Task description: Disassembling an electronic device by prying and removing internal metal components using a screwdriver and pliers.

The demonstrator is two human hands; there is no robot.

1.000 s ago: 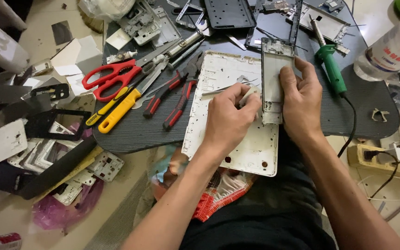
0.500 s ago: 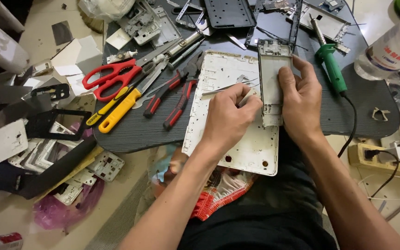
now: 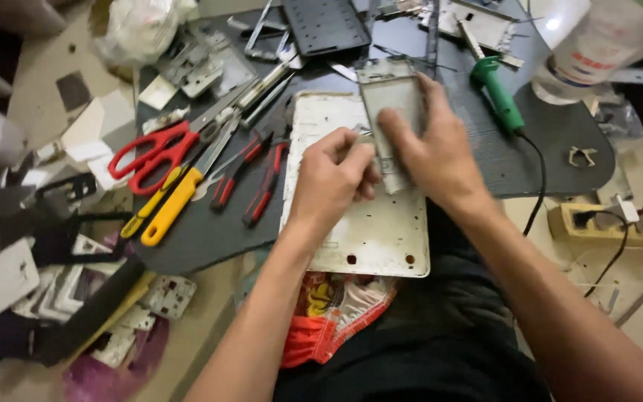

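Note:
A grey phone frame [image 3: 390,91] lies on a white, worn back cover [image 3: 366,238] resting on my lap and on the dark work mat [image 3: 545,156]. My right hand [image 3: 440,152] presses flat on the frame's lower half and holds it still. Curled into a fist, my left hand [image 3: 333,179] sits against the frame's left edge, pinching a thin metal tool [image 3: 361,132] whose tip barely shows between the fingers. The two hands touch each other over the frame.
Red scissors [image 3: 154,152], a yellow-handled tool [image 3: 169,208] and red-handled pliers [image 3: 266,186] lie left of the cover. A green soldering iron [image 3: 496,93] with its cord lies right. A black tray [image 3: 325,26], a plastic bottle [image 3: 597,52] and a power strip [image 3: 597,223] surround the mat.
My left hand has closed in on the frame, so the thin tool that stuck out leftward is now mostly hidden. My right hand stays pressed on the frame.

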